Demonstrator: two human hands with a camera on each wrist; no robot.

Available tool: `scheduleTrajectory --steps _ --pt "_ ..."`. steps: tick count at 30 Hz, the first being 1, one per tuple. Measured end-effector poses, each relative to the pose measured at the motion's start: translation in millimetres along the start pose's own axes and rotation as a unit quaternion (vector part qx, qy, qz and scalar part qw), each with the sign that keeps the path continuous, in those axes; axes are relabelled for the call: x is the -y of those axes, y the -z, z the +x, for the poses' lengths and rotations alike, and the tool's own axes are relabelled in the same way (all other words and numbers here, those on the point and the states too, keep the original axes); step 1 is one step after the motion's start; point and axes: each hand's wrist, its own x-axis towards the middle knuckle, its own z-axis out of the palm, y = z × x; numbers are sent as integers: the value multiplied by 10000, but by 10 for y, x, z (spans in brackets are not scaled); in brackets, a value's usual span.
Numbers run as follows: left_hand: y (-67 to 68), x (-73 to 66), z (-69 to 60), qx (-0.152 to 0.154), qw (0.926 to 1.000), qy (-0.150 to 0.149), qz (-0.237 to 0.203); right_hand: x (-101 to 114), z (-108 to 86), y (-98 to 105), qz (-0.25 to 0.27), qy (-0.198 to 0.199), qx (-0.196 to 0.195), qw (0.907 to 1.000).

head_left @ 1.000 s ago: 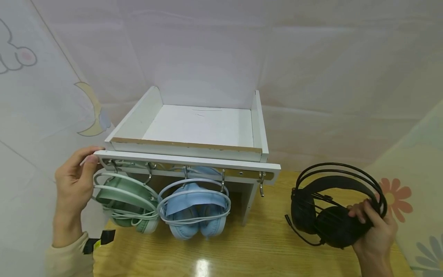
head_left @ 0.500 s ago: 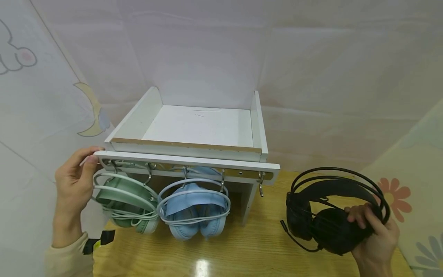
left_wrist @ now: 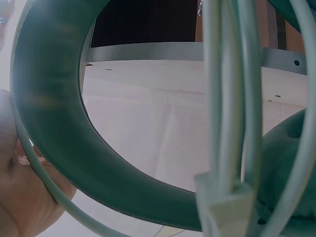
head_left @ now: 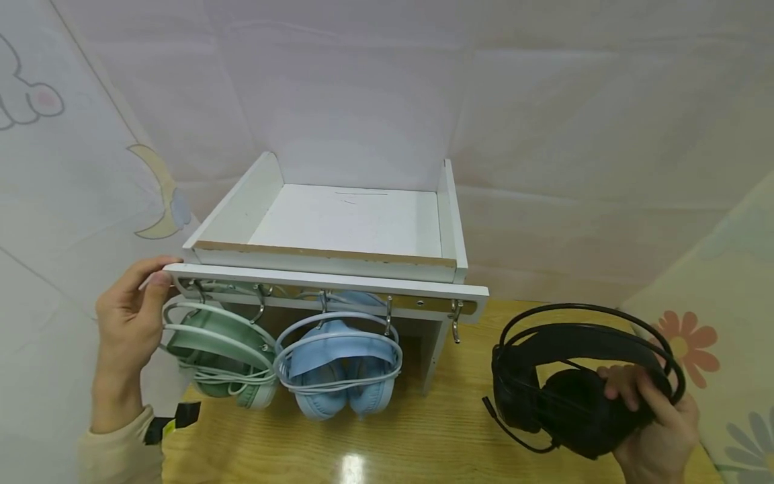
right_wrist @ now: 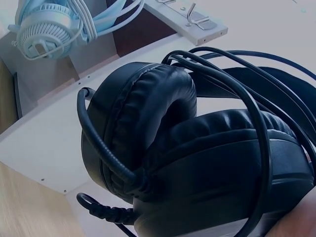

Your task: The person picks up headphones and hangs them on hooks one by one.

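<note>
My left hand (head_left: 130, 319) pinches the left end of the white hook rail (head_left: 326, 277), thumb in front. Just beside that hand, a green pair of headphones (head_left: 220, 336) hangs from the rail; its green headband (left_wrist: 47, 98) fills much of the left wrist view. Light blue headphones (head_left: 341, 346) hang at the middle hooks. On the right, my right hand (head_left: 659, 427) grips a black headset (head_left: 514, 396) by one ear cup, off the rail. Its mic boom (head_left: 514, 433) points left. In the right wrist view, the ear cups (right_wrist: 212, 173) face up close, with little of the hand showing.
A silver hook (head_left: 456, 323) at the rail's right end carries nothing. Behind the rail stands a white open-topped shelf (head_left: 357, 218) on a wooden table (head_left: 447, 437). Pale patterned cloth (head_left: 574, 134) lines the back and sides.
My right hand has brought the black headset slightly lower and nearer, its ear cups shifting left. The left hand, rail and hanging headphones have stayed put.
</note>
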Motion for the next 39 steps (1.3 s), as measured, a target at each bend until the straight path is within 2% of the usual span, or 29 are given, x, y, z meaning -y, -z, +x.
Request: scheduleTrajectory --steps 5,11,13,20,27,35,39 --pt "-2 -4 4 8 10000 3 2 -3 -51 -48 -170 45 -8 9998" --pt "0 -3 9 32 10000 11 42 -21 -89 -143 427 51 440 9981" --pt "1 2 12 48 10000 0 46 -26 -100 -180 483 23 526 9974" --pt "8 3 14 52 9998 10 168 -36 -158 -220 763 -389 717 9937" --pt "11 9 13 46 9999 0 146 -70 -202 -196 1127 -884 978 9849" --pt "-3 -7 14 30 9999 19 126 -107 -240 -228 890 -921 1102 9856" --pt "0 -9 10 31 9999 22 135 -122 -270 -249 499 -835 855 9916"
